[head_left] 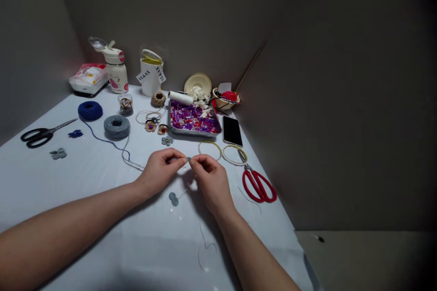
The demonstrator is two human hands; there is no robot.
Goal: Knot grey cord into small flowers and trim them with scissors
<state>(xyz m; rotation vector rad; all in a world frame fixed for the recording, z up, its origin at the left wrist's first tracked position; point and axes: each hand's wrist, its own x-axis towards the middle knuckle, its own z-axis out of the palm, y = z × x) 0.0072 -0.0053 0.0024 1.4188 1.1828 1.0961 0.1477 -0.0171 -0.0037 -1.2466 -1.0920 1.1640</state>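
Note:
Over the middle of the white table, my left hand [165,168] and my right hand [210,177] meet fingertip to fingertip. Both pinch a small piece of grey-blue yarn work [188,159]; most of it is hidden by the fingers. Grey yarn [131,163] runs from behind my left hand back to a grey ball of yarn [116,126]. Below the hands lies a small grey crocheted piece [174,198] with a pale thread tail. A grey flower with a yellow centre [167,141] rests just beyond my left hand.
Red-handled scissors [258,185], bangle rings [235,154] and a phone [232,131] lie at right. Behind the hands stands a metal tray [196,133] of beads. Black scissors [43,135] and blue yarn [90,110] lie left; a bottle [118,75] stands behind.

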